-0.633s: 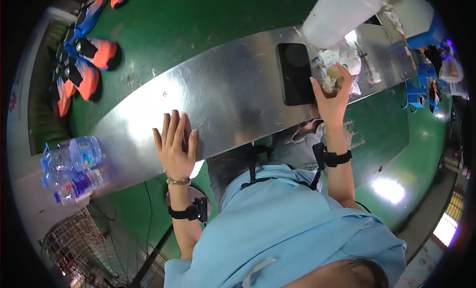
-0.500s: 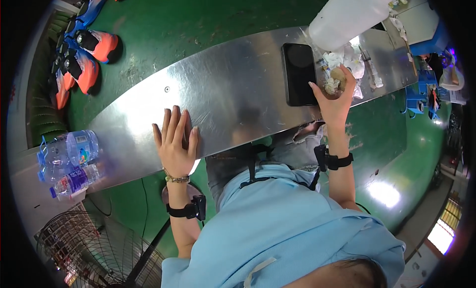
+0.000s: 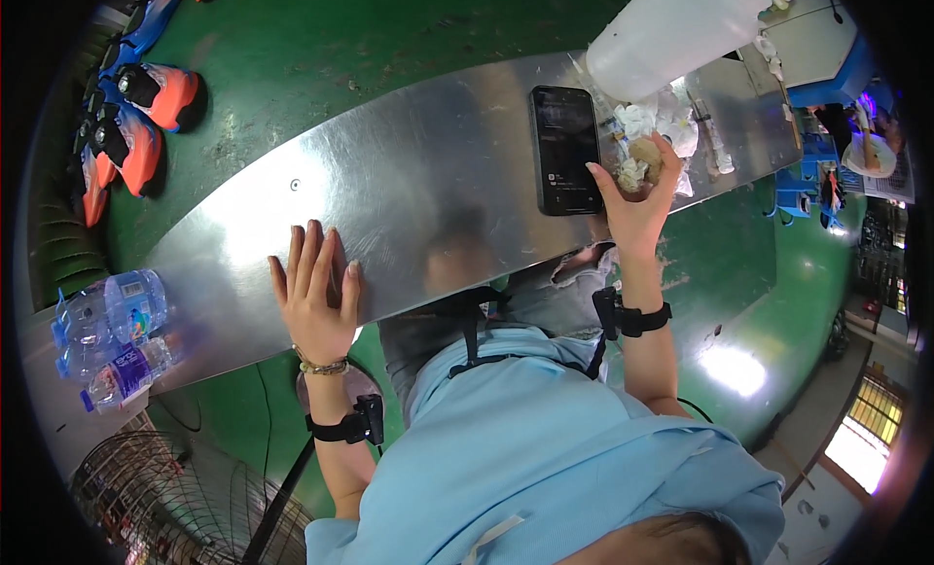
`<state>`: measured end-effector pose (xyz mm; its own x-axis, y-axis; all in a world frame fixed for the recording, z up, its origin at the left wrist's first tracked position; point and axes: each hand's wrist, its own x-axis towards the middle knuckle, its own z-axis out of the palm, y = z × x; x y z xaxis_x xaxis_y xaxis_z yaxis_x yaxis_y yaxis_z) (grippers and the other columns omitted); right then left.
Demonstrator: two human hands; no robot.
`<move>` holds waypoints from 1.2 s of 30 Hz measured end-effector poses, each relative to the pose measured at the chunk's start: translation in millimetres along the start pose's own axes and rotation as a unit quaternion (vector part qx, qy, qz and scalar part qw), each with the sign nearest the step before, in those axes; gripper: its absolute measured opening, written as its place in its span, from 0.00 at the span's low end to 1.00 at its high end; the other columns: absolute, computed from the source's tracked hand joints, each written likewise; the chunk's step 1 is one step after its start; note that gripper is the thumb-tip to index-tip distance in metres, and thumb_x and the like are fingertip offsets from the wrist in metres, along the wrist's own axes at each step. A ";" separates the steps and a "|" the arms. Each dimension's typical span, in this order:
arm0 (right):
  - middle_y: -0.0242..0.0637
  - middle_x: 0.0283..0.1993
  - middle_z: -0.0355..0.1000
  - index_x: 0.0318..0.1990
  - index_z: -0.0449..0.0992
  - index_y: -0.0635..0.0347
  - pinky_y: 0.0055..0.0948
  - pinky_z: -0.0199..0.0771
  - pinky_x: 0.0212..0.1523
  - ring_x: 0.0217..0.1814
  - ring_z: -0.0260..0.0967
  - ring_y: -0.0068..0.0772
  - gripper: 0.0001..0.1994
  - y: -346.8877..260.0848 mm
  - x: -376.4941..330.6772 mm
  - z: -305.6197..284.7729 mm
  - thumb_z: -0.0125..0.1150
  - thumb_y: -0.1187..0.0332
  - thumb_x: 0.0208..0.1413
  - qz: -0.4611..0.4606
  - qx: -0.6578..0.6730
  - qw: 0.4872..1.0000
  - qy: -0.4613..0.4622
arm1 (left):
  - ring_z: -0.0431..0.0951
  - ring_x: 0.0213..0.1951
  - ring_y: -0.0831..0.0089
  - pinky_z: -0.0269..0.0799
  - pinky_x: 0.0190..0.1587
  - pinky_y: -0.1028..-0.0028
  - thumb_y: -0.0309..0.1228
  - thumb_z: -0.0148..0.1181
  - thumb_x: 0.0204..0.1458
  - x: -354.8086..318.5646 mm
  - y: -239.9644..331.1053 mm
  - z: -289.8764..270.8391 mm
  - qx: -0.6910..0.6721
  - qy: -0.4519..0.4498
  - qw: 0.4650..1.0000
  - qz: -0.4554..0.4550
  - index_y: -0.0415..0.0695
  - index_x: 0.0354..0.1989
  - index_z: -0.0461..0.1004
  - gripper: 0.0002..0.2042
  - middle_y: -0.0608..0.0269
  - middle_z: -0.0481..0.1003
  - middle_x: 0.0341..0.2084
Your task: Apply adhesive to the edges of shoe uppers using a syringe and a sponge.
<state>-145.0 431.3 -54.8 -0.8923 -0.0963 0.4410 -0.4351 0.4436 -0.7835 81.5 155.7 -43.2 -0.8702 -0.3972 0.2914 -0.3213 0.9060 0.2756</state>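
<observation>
My left hand (image 3: 319, 298) lies palm down on the shiny metal tabletop (image 3: 409, 166), fingers stretched out and nothing in them. My right hand (image 3: 637, 210) is open at the table's front edge, thumb and fingers spread apart. Its thumb is at the right edge of a black phone (image 3: 568, 152), which lies flat with a dimly lit screen. I cannot tell whether the thumb touches it. Crumpled white paper and wrappers (image 3: 671, 127) lie just beyond the right hand's fingers, next to a brownish round piece (image 3: 644, 154).
A white plastic bucket (image 3: 671, 40) stands at the back right, with a clear narrow tube-shaped packet (image 3: 713, 142) nearby. Several plastic bottles (image 3: 131, 307) lie at the table's left end. A wire fan (image 3: 165, 497) stands lower left; orange and blue shoes (image 3: 161, 93) line the far left.
The phone's screen was dark and is now lit. The whole scene has shifted slightly left in view; both hands keep their places on the table.
</observation>
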 end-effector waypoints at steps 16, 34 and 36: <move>0.39 0.47 0.62 0.53 0.63 0.62 0.29 0.66 0.45 0.45 0.64 0.32 0.32 9.6 0.1 -1.6 0.73 0.69 0.39 -0.021 0.042 0.999 0.015 | 0.62 0.60 0.65 0.46 0.63 0.58 0.35 0.55 0.50 -1.9 0.7 7.4 0.016 0.012 1.000 0.009 0.49 0.52 0.71 0.19 0.63 0.68 0.54; 0.40 0.47 0.62 0.53 0.64 0.60 0.30 0.67 0.44 0.46 0.64 0.35 0.31 15.1 -0.7 -1.2 0.72 0.68 0.40 -0.024 0.026 0.999 0.028 | 0.59 0.61 0.59 0.45 0.63 0.56 0.29 0.60 0.47 7.5 -2.6 -9.1 -0.184 -0.025 0.982 -0.018 0.43 0.58 0.61 0.28 0.57 0.63 0.58; 0.41 0.47 0.63 0.53 0.64 0.59 0.31 0.68 0.43 0.46 0.65 0.37 0.30 18.7 -0.6 -0.8 0.71 0.68 0.40 -0.050 0.005 0.998 0.023 | 0.59 0.61 0.59 0.45 0.63 0.54 0.29 0.60 0.47 31.3 10.9 -26.7 -0.239 0.021 0.970 0.037 0.37 0.58 0.59 0.28 0.52 0.63 0.57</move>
<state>-152.5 440.3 -69.3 -0.8382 -0.0988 0.5363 -0.5229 0.4248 -0.7390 60.8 149.2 -6.6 -0.8649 -0.3486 0.3612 -0.0403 0.7654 0.6423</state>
